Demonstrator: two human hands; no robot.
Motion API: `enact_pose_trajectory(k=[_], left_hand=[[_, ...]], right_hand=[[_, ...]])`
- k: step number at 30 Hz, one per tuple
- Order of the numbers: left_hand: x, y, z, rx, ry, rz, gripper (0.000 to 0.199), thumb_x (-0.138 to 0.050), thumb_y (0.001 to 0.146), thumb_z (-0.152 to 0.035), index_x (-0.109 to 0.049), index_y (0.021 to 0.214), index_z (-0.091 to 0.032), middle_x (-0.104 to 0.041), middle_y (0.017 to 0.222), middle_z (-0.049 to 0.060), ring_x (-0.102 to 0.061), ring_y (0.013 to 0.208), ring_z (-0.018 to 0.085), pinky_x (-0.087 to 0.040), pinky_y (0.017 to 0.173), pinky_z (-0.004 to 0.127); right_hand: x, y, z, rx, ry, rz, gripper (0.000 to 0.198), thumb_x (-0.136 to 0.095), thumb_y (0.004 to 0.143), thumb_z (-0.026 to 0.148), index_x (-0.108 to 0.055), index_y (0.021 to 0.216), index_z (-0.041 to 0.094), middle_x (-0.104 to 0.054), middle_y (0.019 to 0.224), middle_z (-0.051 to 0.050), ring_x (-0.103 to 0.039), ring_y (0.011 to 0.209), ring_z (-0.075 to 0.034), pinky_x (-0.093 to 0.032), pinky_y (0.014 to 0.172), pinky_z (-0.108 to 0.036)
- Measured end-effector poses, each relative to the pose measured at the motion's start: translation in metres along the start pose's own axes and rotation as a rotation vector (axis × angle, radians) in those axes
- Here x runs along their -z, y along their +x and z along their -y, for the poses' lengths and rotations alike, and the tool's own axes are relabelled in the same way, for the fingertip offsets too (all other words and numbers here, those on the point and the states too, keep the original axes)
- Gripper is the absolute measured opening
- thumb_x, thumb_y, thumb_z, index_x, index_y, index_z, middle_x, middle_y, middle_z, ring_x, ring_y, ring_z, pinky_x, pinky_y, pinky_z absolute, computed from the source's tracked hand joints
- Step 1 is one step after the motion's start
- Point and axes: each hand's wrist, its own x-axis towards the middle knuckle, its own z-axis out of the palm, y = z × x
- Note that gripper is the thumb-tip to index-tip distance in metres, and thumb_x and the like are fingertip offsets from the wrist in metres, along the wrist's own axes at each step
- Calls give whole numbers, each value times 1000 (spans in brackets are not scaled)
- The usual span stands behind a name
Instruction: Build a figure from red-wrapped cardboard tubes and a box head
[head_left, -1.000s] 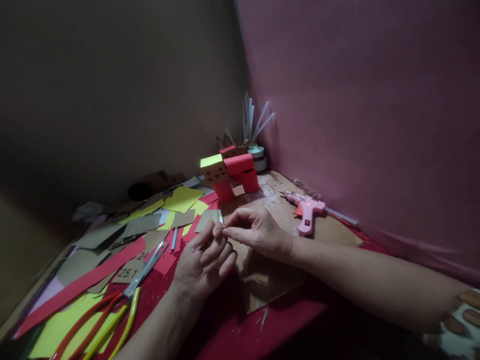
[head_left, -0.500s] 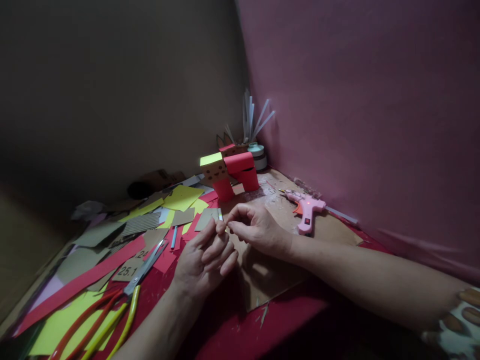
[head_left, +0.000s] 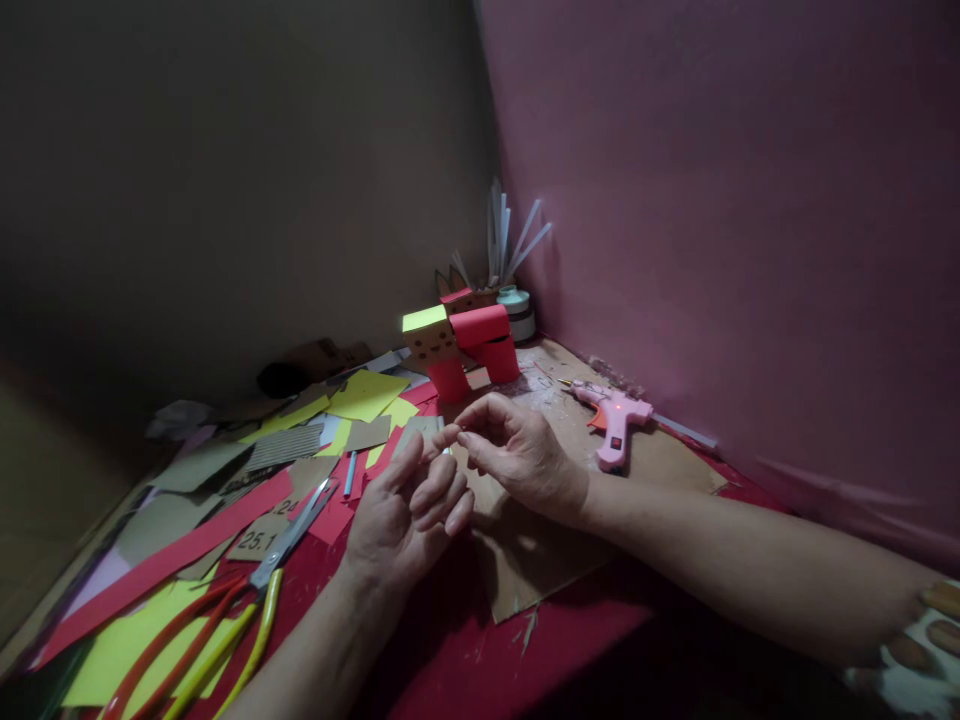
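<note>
My left hand (head_left: 416,490) is palm up in the middle of the head view. Its index finger points right, the thumb stands apart from it and the other fingers curl loosely; I see nothing held in it. My right hand (head_left: 525,450) meets that index fingertip with thumb and forefinger pinched together. Whatever is in the pinch is too small to make out. Beyond the hands stands a red paper and cardboard animal figure (head_left: 480,330) with a dotted face and a yellow top. A cardboard sheet (head_left: 525,580) lies under my right hand.
A pink glue gun (head_left: 619,415) lies at the right, its red light on. Scissors (head_left: 262,590) with red and yellow handles lie at the left among paper and cardboard scraps (head_left: 367,395). Glue sticks (head_left: 502,235) stand upright near a lidded jar (head_left: 516,312) in the wall corner.
My left index finger has stretched out to the right, away from the thumb. My right hand has shifted slightly up, its pinch still at the left fingertip.
</note>
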Motion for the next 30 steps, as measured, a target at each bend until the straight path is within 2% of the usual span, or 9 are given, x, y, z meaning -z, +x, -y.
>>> enact_pose_trajectory(k=[6, 12, 15, 19, 23, 26, 30], left_hand=[[-3, 0, -1, -1, 16, -80, 49, -23, 101, -28, -65, 101, -3, -36, 37, -6, -24, 32, 8, -38, 37, 23], [-3, -1, -2, -10, 38, -100, 48, -30, 100, -31, -63, 108, 2, -39, 37, -5, -28, 32, 9, -39, 38, 24], [1, 0, -1, -31, 42, -86, 46, -32, 99, -29, -65, 106, 2, -39, 37, -6, -27, 32, 8, -39, 37, 24], [4, 0, 4, -36, 80, -12, 32, -49, 92, -26, -69, 96, -3, -37, 40, -8, -23, 35, 6, -40, 39, 22], [5, -2, 13, -12, 164, 114, 23, -64, 82, -29, -72, 90, -9, -34, 41, -9, -24, 35, 5, -40, 39, 21], [5, -3, 23, 31, 225, 171, 21, -67, 79, -30, -72, 88, -11, -36, 40, -9, -23, 34, 5, -37, 38, 20], [7, -3, 34, 141, 303, 243, 22, -69, 76, -31, -71, 87, -12, -42, 37, -7, -28, 31, 5, -33, 37, 21]], right_hand=[[1, -1, -5, -11, -124, -34, 10, -53, 86, 19, -62, 83, 16, -69, 76, -3, -58, 56, -10, -48, 53, -24], [3, 2, -5, 6, -194, -44, 13, -50, 86, 17, -62, 82, 17, -61, 61, 1, -57, 51, -10, -45, 49, -22], [4, 2, -6, 9, -199, -34, 13, -50, 87, 18, -62, 82, 17, -61, 61, 1, -56, 50, -9, -44, 48, -22], [4, 4, -5, 7, -160, -58, 12, -51, 87, 20, -62, 84, 17, -60, 64, 1, -56, 51, -9, -46, 49, -22], [12, 16, 1, -149, -19, -140, 10, -57, 82, 26, -61, 82, 17, -60, 66, 1, -57, 52, -10, -47, 48, -22], [26, 38, 7, -260, 67, -263, 13, -62, 76, 29, -59, 80, 17, -60, 66, 0, -58, 54, -12, -46, 46, -22], [49, 83, 1, -252, -108, -392, 18, -57, 74, 28, -57, 88, 16, -60, 75, -1, -58, 60, -12, -47, 48, -23]])
